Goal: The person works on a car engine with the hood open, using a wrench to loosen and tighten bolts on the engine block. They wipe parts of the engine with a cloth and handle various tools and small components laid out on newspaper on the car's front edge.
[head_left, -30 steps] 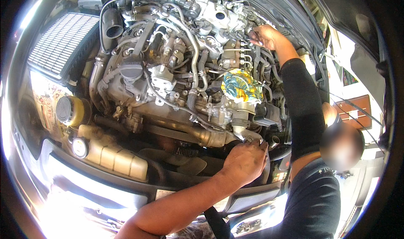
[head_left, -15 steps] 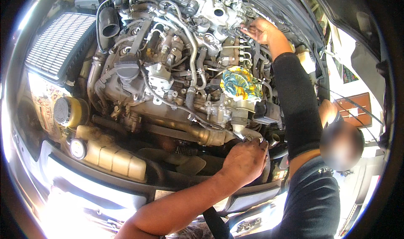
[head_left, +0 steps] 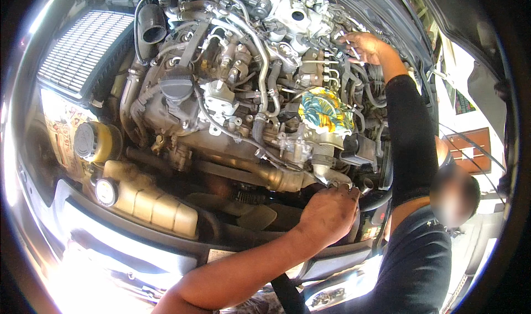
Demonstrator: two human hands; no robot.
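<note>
My left hand (head_left: 331, 213) reaches across the front of an open engine bay, fingers curled at a silvery elbow pipe (head_left: 332, 176); what they grip is hidden. Above it a yellow and teal patterned cloth (head_left: 323, 110) covers part of the engine (head_left: 221, 106). At the upper right a co-worker's hand (head_left: 370, 47) holds a slim light-coloured metal piece among hoses and pipes. That person's black-sleeved arm (head_left: 412, 137) runs down the right side. My right hand is not seen.
The co-worker (head_left: 415, 258) leans in at the right. A translucent reservoir (head_left: 160, 209) and a yellowish round-capped container (head_left: 97, 142) sit front left, below a slatted filter (head_left: 83, 46). The front body edge (head_left: 127, 247) crosses below; the raised bonnet (head_left: 459, 32) is upper right.
The view has shifted a little, so the engine appears further right. The co-worker's hand has changed position and finger pose at the upper right. My left hand stays at the pipe.
</note>
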